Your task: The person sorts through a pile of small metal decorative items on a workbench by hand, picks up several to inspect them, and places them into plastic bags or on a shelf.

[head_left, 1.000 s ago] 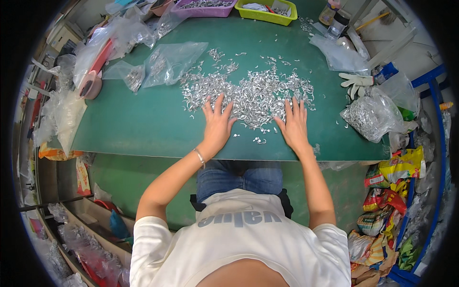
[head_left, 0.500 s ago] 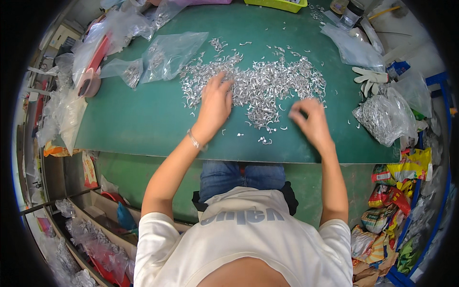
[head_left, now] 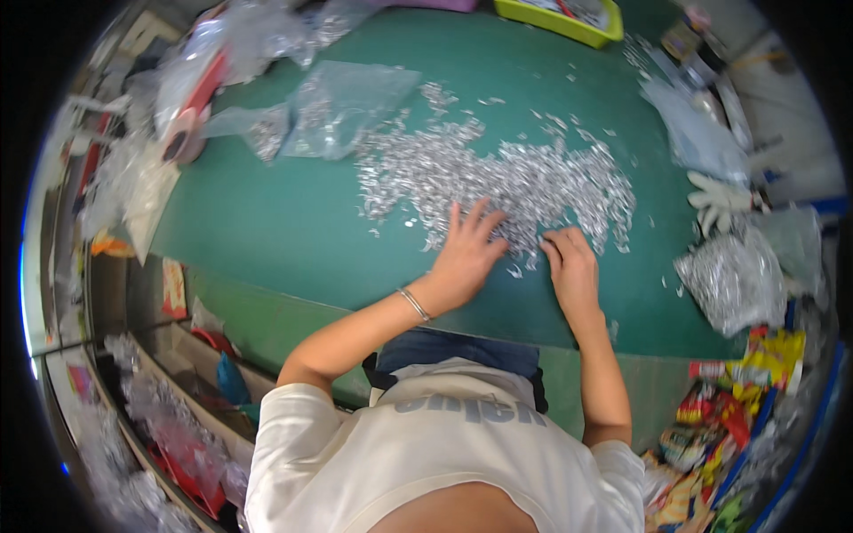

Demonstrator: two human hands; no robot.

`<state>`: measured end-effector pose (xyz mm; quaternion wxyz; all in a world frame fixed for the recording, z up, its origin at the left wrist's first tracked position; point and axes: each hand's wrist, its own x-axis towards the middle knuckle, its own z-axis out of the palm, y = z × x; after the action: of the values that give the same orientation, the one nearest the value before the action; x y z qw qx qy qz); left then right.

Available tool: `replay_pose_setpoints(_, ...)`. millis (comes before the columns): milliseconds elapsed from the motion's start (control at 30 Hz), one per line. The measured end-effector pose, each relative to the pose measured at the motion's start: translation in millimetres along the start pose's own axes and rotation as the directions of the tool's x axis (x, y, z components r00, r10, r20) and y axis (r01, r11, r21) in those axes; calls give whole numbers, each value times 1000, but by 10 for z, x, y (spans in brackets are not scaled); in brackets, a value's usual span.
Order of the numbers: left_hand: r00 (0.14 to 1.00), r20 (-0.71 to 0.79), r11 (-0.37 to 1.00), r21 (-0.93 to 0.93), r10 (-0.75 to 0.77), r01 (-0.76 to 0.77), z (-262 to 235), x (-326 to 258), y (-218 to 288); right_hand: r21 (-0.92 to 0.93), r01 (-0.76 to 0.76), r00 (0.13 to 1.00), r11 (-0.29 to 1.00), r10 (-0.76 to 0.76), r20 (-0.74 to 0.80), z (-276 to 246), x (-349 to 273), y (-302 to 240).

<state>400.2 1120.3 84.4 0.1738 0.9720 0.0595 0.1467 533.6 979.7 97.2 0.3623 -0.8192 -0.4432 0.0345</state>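
A wide pile of small curved silver metal pieces (head_left: pixel 506 173) is spread over the green table (head_left: pixel 284 226). My left hand (head_left: pixel 466 256) rests at the near edge of the pile, its fingers spread and the fingertips among the pieces. Just to its right, my right hand (head_left: pixel 573 266) is by the pile's near right edge. Thumb and index finger are drawn together there; whatever is between them is too small and blurred to name.
Clear plastic bags (head_left: pixel 346 107) with metal pieces lie left of the pile. A yellow-green tray (head_left: pixel 569 27) stands at the far edge. On the right are a white glove (head_left: pixel 715 202) and a full plastic bag (head_left: pixel 733 275). A pink tape dispenser (head_left: pixel 185 138) sits at left.
My left hand has come back and right, from the pile's left part to its near edge. My right hand's fingers have closed together near the pile. The whole view has shifted and tilted.
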Motion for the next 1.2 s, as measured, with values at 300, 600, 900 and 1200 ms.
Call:
replay_pose_setpoints(300, 868, 260, 282, -873, -422, 398, -266, -237, 321, 223, -196, 976, 955, 168, 138, -237, 28, -185)
replay_pose_setpoints(600, 728, 602, -747, -637, -328, 190, 5, -414, 279, 277, 87, 975, 957, -138, 173, -99, 63, -469)
replay_pose_setpoints(900, 743, 60, 530, -663, -667, 529, -395, -619, 18, -99, 355, 910, 929, -320, 262, 247, 204, -387)
replay_pose_setpoints(1200, 793, -171, 790, -343, -585, 509, -256, -578, -244, -145, 157, 988, 977, -156, 19, 246, 100, -510)
